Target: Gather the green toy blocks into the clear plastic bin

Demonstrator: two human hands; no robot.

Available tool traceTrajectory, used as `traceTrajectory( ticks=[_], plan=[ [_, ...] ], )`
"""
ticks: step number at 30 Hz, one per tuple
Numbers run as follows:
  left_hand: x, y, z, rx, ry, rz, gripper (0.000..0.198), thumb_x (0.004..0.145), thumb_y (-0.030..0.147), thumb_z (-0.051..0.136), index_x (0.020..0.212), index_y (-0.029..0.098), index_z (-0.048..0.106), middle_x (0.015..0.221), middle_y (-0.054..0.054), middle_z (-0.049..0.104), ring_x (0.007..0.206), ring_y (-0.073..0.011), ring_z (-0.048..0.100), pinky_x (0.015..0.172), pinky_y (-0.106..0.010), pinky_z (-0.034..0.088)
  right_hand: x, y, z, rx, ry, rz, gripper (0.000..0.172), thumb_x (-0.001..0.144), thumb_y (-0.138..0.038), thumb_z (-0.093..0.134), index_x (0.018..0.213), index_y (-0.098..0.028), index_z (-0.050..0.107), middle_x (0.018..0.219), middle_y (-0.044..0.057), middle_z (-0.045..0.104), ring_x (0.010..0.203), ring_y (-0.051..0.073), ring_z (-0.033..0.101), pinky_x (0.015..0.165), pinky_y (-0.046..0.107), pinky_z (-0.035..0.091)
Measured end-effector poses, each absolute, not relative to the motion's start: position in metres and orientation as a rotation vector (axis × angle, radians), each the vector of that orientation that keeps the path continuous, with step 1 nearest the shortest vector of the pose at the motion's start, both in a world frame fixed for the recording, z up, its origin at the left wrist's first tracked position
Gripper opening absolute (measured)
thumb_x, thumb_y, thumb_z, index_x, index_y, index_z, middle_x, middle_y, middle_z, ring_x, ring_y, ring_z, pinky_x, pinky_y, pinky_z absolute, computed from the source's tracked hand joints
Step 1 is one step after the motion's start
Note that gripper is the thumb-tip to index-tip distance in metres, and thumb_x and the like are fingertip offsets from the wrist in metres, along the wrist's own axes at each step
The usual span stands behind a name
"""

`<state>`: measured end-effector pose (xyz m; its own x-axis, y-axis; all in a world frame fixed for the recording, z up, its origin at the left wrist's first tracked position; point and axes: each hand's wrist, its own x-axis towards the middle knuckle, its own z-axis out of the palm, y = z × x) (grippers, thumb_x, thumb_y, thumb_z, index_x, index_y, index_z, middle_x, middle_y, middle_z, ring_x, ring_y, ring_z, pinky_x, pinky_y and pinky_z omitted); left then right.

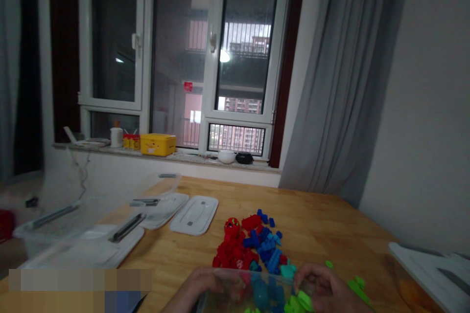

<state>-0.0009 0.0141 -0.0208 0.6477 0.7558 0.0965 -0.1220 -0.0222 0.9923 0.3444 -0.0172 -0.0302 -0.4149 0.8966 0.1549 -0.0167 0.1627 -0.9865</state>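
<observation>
A clear plastic box [227, 303] is at the bottom edge of the head view, partly cut off. My left hand [207, 283] is closed around its left side, with some fingers seen through the clear wall. My right hand [323, 283] has its fingers bent at the box's right corner and appears to grip the rim. Bright green toy pieces [299, 302] show low by the right hand. Just beyond the box lie red toy pieces [235, 252], blue toy pieces [270, 254] and a turquoise piece [288, 269].
More green pieces [359, 287] lie right of my right hand. A white-lidded box [429, 269] stands at the right table edge. Left, there are white lids [194, 215] and an open clear bin [47, 234]. A yellow box [157, 145] sits on the windowsill.
</observation>
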Motion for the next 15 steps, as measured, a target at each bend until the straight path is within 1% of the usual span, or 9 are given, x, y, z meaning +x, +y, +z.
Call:
traceTrajectory(
  ticks=[2,4,7,9,12,13,15],
  plan=[
    [0.000,0.014,-0.021,1.439,0.582,0.788,0.044,0.071,0.020,0.050,0.099,0.013,0.084,0.096,-0.009,0.083,0.091,-0.0308,0.069,0.085,-0.039,0.047,0.346,-0.015,-0.033,-0.850,-1.629,1.372,0.051,0.056,-0.058,0.087,0.095,-0.026,0.076,0.091,0.003,0.074,0.091,0.023,0.067,0.084,0.033,0.048],
    [0.001,0.013,-0.021,1.445,0.583,0.795,0.044,0.072,0.021,0.050,0.099,0.014,0.084,0.096,-0.009,0.083,0.090,-0.0307,0.070,0.084,-0.039,0.048,0.346,-0.014,-0.035,-0.844,-1.617,1.373,0.050,0.057,-0.057,0.088,0.095,-0.026,0.076,0.090,0.003,0.075,0.089,0.023,0.067,0.084,0.033,0.049],
    [0.000,0.011,-0.020,1.464,0.580,0.800,0.043,0.073,0.020,0.049,0.096,0.015,0.084,0.096,-0.009,0.083,0.090,-0.0299,0.070,0.083,-0.038,0.049,0.347,-0.013,-0.035,-0.892,-1.535,1.298,0.045,0.064,-0.056,0.085,0.094,-0.024,0.076,0.090,0.004,0.076,0.089,0.022,0.068,0.082,0.031,0.050],
    [-0.001,0.011,-0.019,1.480,0.580,0.803,0.040,0.073,0.018,0.050,0.093,0.014,0.084,0.095,-0.009,0.083,0.089,-0.0292,0.070,0.083,-0.038,0.048,0.351,-0.010,-0.034,-1.013,-1.474,1.180,0.042,0.071,-0.056,0.079,0.098,-0.024,0.076,0.097,0.005,0.077,0.093,0.022,0.069,0.082,0.030,0.051],
    [-0.001,0.013,-0.021,1.493,0.574,0.800,0.039,0.073,0.018,0.050,0.093,0.013,0.084,0.095,-0.009,0.082,0.088,-0.0290,0.070,0.084,-0.038,0.048,0.372,0.005,-0.040,-1.324,-1.444,0.892,0.043,0.079,-0.060,0.069,0.104,-0.025,0.075,0.110,0.007,0.077,0.104,0.027,0.070,0.088,0.032,0.054],
    [-0.001,0.014,-0.023,1.493,0.573,0.796,0.040,0.073,0.018,0.050,0.094,0.013,0.084,0.095,-0.010,0.082,0.088,-0.0292,0.070,0.084,-0.039,0.048,0.383,0.012,-0.045,-1.417,-1.479,0.752,0.044,0.079,-0.062,0.067,0.101,-0.025,0.076,0.112,0.008,0.078,0.107,0.029,0.069,0.092,0.034,0.054],
    [-0.001,0.017,-0.028,1.490,0.574,0.790,0.042,0.073,0.019,0.050,0.098,0.013,0.083,0.097,-0.010,0.082,0.089,-0.0300,0.070,0.085,-0.039,0.049,0.409,0.025,-0.060,-1.572,-1.532,0.385,0.041,0.080,-0.057,0.063,0.100,-0.024,0.075,0.114,0.011,0.076,0.113,0.031,0.067,0.101,0.037,0.051]
  ],
)
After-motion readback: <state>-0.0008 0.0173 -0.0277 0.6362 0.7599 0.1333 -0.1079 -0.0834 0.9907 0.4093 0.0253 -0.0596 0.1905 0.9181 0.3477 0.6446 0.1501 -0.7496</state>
